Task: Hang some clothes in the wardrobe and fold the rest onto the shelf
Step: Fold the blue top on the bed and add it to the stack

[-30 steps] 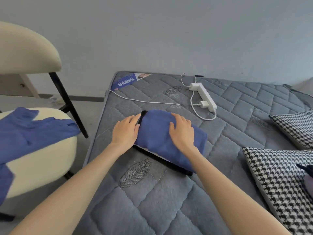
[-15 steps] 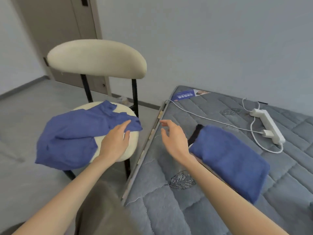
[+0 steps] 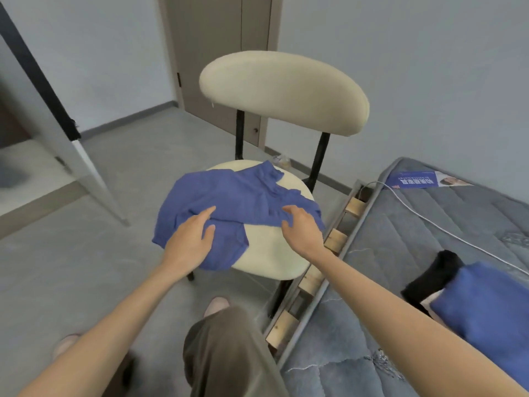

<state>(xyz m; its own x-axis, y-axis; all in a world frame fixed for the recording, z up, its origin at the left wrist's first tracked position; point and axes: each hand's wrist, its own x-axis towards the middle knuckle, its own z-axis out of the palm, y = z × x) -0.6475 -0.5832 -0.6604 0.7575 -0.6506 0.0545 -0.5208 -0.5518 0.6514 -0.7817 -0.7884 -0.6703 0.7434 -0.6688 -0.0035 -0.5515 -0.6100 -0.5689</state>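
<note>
A crumpled blue garment [image 3: 229, 196] lies spread over the cream seat of a chair [image 3: 272, 253] in front of me. My left hand [image 3: 190, 239] rests on its near left part with fingers stretched out. My right hand [image 3: 300, 227] touches its right sleeve, fingers and thumb slightly bent over the cloth's edge. A folded blue garment [image 3: 486, 305] lies on the grey mattress [image 3: 400, 239] at the right, on top of a black piece of clothing [image 3: 438, 273].
The chair's padded backrest [image 3: 283, 90] stands behind the seat. A white cable [image 3: 429, 222] runs across the mattress. Wooden bed slats [image 3: 335, 239] show between chair and mattress. A slanted panel edge [image 3: 71, 144] stands at left, a closed door [image 3: 217, 53] behind.
I have turned left from the mattress to the chair. Both hands left the folded blue garment and now lie on the crumpled blue garment on the seat.
</note>
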